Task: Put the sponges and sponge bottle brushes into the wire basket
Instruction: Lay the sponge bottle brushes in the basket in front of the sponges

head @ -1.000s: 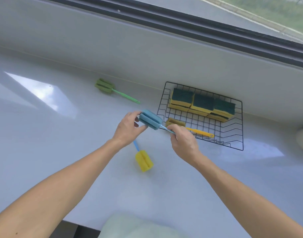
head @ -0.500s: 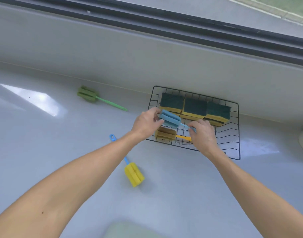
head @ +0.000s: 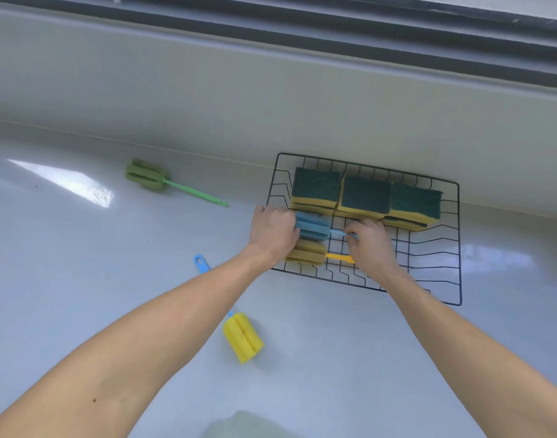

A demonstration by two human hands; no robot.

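Note:
A black wire basket (head: 444, 279) lies on the white counter against the back wall. Several green-and-yellow sponges (head: 365, 197) are stacked along its far side. My left hand (head: 272, 230) grips the head of a blue sponge bottle brush (head: 313, 227) inside the basket, and my right hand (head: 370, 245) pinches its blue handle. Just in front of it lies an ochre-headed brush with an orange handle (head: 307, 252). Outside the basket, a green brush (head: 147, 177) lies at the far left and a yellow-headed brush with a blue handle (head: 244, 338) lies under my left forearm.
A low white wall (head: 207, 99) with a dark window track (head: 270, 30) runs behind the counter. A pale greenish object (head: 245, 425) shows at the bottom edge. A bright patch of light (head: 65, 181) lies on the counter at far left.
Both hands carried the blue brush from the counter left of the basket into it, and it now sits low beside the ochre brush. The view shifted closer to the basket.

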